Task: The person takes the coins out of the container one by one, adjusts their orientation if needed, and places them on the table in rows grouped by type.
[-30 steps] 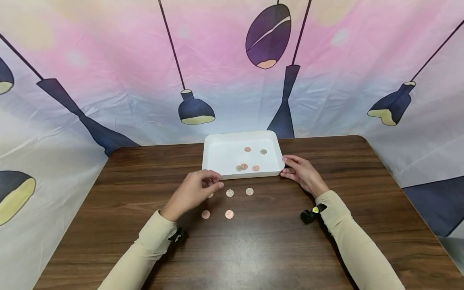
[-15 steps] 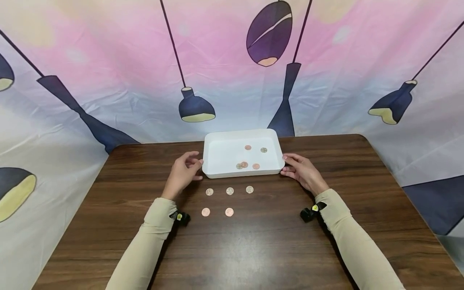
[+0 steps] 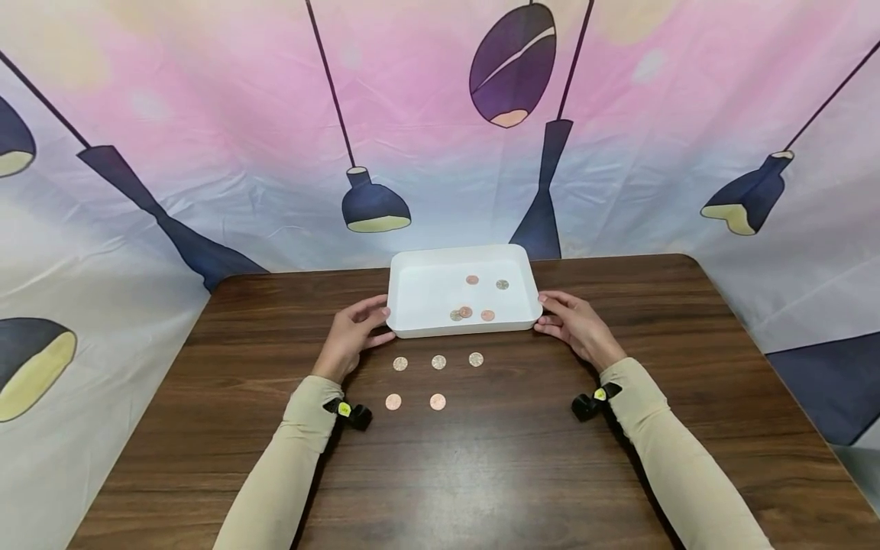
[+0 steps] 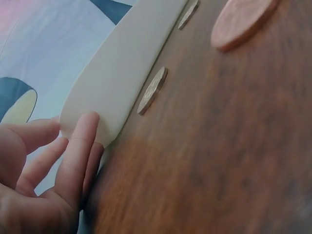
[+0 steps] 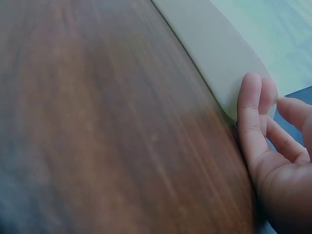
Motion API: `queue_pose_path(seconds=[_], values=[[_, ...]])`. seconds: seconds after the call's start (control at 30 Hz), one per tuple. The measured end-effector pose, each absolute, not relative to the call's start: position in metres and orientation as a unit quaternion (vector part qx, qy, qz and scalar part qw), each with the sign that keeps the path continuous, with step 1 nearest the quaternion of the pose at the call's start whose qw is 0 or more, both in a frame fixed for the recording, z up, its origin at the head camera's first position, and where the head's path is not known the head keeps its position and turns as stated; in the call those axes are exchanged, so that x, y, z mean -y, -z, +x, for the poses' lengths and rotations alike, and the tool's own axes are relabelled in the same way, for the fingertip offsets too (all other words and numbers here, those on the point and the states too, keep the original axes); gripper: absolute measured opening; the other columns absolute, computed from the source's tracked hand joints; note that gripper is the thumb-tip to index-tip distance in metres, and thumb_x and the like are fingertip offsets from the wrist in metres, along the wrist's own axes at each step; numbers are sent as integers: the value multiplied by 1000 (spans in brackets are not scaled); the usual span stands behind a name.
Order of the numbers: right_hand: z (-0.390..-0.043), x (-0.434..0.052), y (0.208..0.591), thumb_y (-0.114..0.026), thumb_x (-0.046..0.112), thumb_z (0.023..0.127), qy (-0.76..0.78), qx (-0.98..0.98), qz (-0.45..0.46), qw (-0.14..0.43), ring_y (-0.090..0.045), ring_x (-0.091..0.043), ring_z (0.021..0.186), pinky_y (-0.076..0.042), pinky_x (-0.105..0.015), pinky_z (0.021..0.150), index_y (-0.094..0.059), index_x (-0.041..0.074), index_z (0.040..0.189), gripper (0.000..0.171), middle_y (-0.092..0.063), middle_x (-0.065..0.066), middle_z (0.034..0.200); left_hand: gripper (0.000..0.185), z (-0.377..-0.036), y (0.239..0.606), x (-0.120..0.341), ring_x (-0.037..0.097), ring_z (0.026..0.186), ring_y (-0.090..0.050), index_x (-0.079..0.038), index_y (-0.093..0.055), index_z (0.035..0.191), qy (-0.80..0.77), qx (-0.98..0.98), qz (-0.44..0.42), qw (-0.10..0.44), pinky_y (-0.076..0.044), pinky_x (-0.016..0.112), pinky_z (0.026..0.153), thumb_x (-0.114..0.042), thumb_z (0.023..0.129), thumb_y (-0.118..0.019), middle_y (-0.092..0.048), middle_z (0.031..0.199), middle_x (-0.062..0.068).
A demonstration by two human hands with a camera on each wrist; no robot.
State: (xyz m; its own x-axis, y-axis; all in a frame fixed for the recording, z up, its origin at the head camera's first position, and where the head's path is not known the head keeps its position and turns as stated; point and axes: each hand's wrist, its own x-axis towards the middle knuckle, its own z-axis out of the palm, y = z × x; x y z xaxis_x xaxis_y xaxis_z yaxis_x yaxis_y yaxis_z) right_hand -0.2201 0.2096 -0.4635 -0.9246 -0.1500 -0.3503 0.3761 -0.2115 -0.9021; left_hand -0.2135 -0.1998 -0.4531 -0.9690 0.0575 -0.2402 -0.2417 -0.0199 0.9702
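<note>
Currently, left hand: your left hand [image 3: 351, 334] has its fingers spread and fairly straight, their tips touching the outer wall at the near left corner of the white, shallow, rectangular tray with rounded corners [image 3: 419, 283].
Right hand: your right hand [image 3: 579, 327] has its fingers extended too, the tips resting against the near right corner of the same tray; your wrist view shows two of them side by side along its near wall.
Tray: it sits between your hands on the dark brown wood-grain counter [image 3: 522, 458], at the far edge, and holds five coins toward its right half.
Coins in tray: you have three round copper-coloured metal coins [image 3: 487, 315] and two duller, pale metal coins [image 3: 503, 285] lying flat; near the front wall one copper piece partly covers a pale one.
Coins on counter: before the tray you have a row of three round pale-gold metal coins [image 3: 438, 362], apart from one another, and nearer you two round copper metal coins [image 3: 438, 402].
Your sleeves: long cream sleeves [image 3: 646, 428], with a small black camera [image 3: 359, 417] at each wrist.
Backdrop: a pastel cloth printed with dark blue lamps [image 3: 275, 206] hangs behind the counter.
</note>
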Motion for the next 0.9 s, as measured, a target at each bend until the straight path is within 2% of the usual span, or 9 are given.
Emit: queue_pose_path(seconds=[0.23,0.37,0.47,0.57,0.67,0.8,0.9], values=[[-214,-210,465,-56,19,112,766,-616,95,159,-67,-9,76,-65,-24,81,-40,-3,158,54,-58,-8,112,47,-215,461,197,20,111,-70,-2,-58,150,-737,-666,-68,89,-65,35,91,-11,104,-69,-57,142,20],[-210,-208,459,-56,23,112,713,-681,79,147,-66,-9,76,-65,-25,77,-39,-2,159,56,-57,-12,118,48,-215,464,193,19,110,-70,0,-57,150,-737,-667,-64,87,-65,33,90,-10,105,-68,-57,141,22],[-211,-204,446,-57,26,111,649,-750,57,113,-63,-11,76,-63,-24,72,-38,-2,159,58,-57,-18,126,47,-215,465,190,21,111,-70,0,-58,150,-740,-664,-63,87,-65,33,89,-10,105,-67,-56,142,24],[-218,-196,428,-60,24,110,607,-791,27,71,-59,-16,79,-61,-23,68,-40,-2,157,57,-58,-25,130,46,-215,465,189,21,112,-69,-1,-58,149,-744,-660,-72,82,-65,33,89,-9,105,-67,-56,142,24],[-228,-184,413,-61,18,108,594,-803,-15,50,-62,-28,89,-62,-25,69,-42,-4,155,55,-60,-29,129,47,-214,464,190,20,114,-69,-2,-57,150,-743,-660,-78,78,-65,32,89,-10,105,-67,-56,142,23],[-243,-165,402,-61,10,107,586,-806,-61,64,-63,-47,108,-66,-40,81,-44,-5,152,51,-63,-29,126,47,-213,463,194,20,116,-68,-2,-57,151,-742,-661,-79,74,-64,32,90,-10,106,-67,-55,144,23],[-253,-152,400,-62,7,106,566,-816,-77,85,-64,-49,115,-63,-53,92,-47,-5,151,49,-63,-27,123,45,-211,463,196,21,116,-68,-3,-58,150,-743,-661,-75,70,-64,33,90,-9,106,-66,-54,145,23]])
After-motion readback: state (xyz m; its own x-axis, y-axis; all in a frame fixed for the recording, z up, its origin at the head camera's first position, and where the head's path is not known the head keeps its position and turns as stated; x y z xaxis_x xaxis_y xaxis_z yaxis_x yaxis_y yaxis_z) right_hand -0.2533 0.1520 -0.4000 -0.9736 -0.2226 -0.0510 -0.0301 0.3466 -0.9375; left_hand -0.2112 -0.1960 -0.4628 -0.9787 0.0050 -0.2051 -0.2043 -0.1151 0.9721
